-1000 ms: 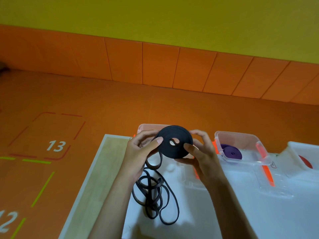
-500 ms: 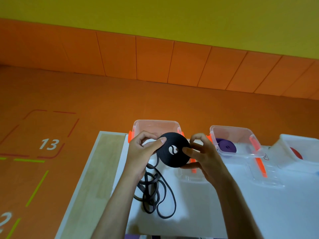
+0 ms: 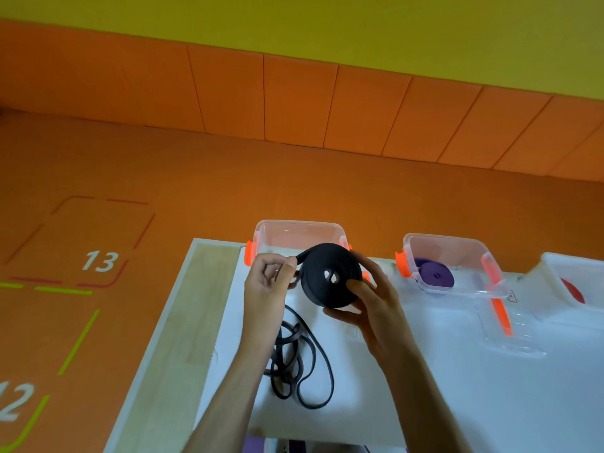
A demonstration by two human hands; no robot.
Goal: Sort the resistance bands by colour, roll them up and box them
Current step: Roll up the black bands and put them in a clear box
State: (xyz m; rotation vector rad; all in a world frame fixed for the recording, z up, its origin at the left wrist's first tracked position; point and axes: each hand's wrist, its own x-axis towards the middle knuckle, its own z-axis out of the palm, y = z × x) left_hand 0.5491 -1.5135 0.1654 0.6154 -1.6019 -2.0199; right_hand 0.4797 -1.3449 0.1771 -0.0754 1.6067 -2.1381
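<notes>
Above table [image 3: 425,371] — both hands grip black band roll [image 3: 330,276].

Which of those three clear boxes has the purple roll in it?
The middle box, holding the purple roll. The left box, behind the black roll, looks empty; the right box shows a red thing.

Left hand [image 3: 266,282]: bare, slim fingers, short plain thumbnail.
Right hand [image 3: 376,302]: bare, long fingers, short thumbnail.
Left forearm [image 3: 235,387]: bare and slender, from wrist to the lower edge.
Right forearm [image 3: 425,387]: bare likewise, to the lower edge.
</notes>
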